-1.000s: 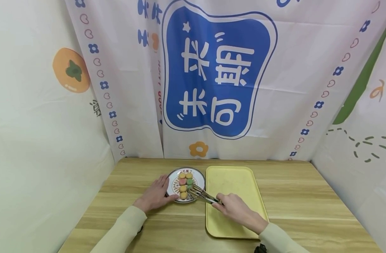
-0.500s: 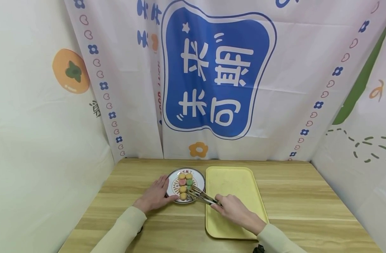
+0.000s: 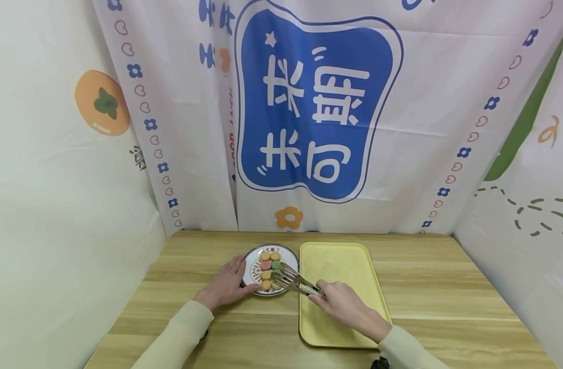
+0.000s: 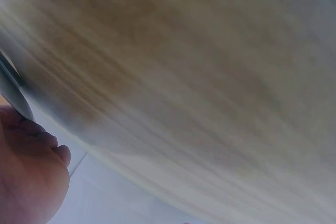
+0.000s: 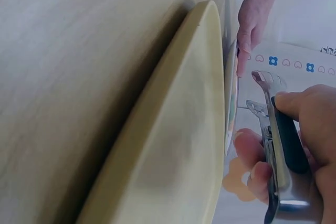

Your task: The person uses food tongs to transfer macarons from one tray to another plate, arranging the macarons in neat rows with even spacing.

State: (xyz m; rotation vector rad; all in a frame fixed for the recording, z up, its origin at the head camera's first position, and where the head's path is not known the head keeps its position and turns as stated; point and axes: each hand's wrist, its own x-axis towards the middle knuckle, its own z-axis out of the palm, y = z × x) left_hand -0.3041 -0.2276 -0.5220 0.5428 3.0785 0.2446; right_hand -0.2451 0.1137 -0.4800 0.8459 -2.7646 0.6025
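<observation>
My left hand [image 3: 226, 283] rests against the left rim of a white plate [image 3: 289, 257], fingers extended and thumb at its near edge. Small round cookies in two columns lie on the plate: yellow ones [image 3: 265, 285], a pink one [image 3: 265, 265] and green ones [image 3: 276, 265]. With my right hand [image 3: 346, 306] I grip metal tongs [image 3: 304, 287], thumb along the dark handle pad [image 5: 290, 142] in the right wrist view. The tongs' slotted ends stand apart above the plate's right side, partly covering the nearer cookies. Nothing is visible between them in the right wrist view.
A yellow rectangular tray [image 3: 337, 330] lies just right of the plate, under my right hand. Both are on a wood-grain table [image 3: 429, 292]. A printed white cloth [image 3: 203, 189] hangs behind the table's far edge, with pale cloth walls at either side.
The tongs' ends have spread wider and risen slightly over the plate's right side. My right hand has shifted very little; my left hand has stayed at the plate's rim.
</observation>
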